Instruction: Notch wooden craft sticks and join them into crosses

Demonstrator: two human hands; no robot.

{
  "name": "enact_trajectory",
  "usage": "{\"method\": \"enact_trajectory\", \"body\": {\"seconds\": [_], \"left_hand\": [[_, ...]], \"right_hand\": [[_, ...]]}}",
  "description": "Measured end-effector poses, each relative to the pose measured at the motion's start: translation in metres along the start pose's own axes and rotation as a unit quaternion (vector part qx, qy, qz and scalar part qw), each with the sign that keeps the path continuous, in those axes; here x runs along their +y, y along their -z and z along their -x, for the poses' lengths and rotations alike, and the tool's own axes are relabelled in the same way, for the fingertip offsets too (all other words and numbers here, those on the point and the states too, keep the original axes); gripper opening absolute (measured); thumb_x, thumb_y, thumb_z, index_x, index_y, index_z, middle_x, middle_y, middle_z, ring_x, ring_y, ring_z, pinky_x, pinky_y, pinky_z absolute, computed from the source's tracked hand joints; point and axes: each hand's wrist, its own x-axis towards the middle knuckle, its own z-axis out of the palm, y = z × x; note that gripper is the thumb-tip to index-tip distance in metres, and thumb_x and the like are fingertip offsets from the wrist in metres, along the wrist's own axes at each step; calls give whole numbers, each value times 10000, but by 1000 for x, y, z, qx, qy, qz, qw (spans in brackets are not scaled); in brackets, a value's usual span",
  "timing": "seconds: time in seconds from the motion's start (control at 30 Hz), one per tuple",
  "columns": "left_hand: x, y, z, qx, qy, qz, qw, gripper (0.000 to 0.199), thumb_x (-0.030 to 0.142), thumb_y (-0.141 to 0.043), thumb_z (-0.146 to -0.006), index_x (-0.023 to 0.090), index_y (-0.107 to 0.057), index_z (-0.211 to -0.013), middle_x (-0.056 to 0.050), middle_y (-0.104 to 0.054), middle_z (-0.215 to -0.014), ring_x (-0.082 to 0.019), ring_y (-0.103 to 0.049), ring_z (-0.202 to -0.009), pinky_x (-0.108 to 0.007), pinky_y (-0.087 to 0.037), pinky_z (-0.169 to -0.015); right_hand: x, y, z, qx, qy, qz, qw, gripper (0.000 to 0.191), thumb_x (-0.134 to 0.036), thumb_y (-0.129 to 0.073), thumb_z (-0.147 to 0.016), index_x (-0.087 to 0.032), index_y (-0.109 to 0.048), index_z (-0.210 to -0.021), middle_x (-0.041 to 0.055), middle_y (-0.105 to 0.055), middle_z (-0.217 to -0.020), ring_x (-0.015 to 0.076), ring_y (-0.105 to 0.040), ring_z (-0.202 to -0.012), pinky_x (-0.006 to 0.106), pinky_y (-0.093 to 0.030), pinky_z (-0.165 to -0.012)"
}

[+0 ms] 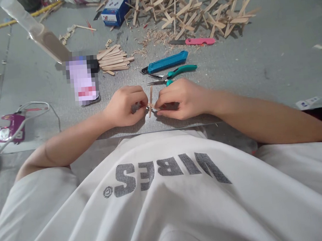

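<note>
Near the table's front edge, my left hand and my right hand face each other, fingers pinched. Between them is a small piece of crossed wooden sticks, one stick pointing away from me. Both sets of fingertips grip it at its sides, and those parts are hidden. Just beyond my right hand lie teal-handled needle-nose pliers. A blue utility knife rests behind the pliers. To the left, a fanned pile of flat wooden sticks lies on the table.
A heap of crossed-stick pieces spreads across the back. Before it are wood shavings and a pink-handled knife. A blue box stands beside the heap. A phone, a clear bottle and a purple socket block with cables are left.
</note>
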Motion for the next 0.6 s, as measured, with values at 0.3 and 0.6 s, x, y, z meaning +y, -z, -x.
{"method": "enact_trajectory", "body": {"seconds": [0.3, 0.6], "left_hand": [[1, -1, 1, 103, 92, 85, 987, 71, 238, -698, -972, 258, -731, -912, -73, -817, -898, -247, -726, -812, -428, -583, -799], [-16, -10, -2, 304, 223, 115, 919, 93, 319, -677, -960, 260, -708, -895, -29, -787, -870, -209, -699, -830, -373, -592, -820]], "right_hand": [[3, -6, 2, 4, 44, 47, 998, 215, -288, -670, -1271, -266, -799, -1100, 26, -874, -974, 198, -777, -834, 348, -537, -759], [6, 7, 3, 101, 48, 108, 988, 176, -232, -740, -1244, -277, -867, -1131, 65, -947, -1076, 205, -894, -917, 314, -683, -791]]}}
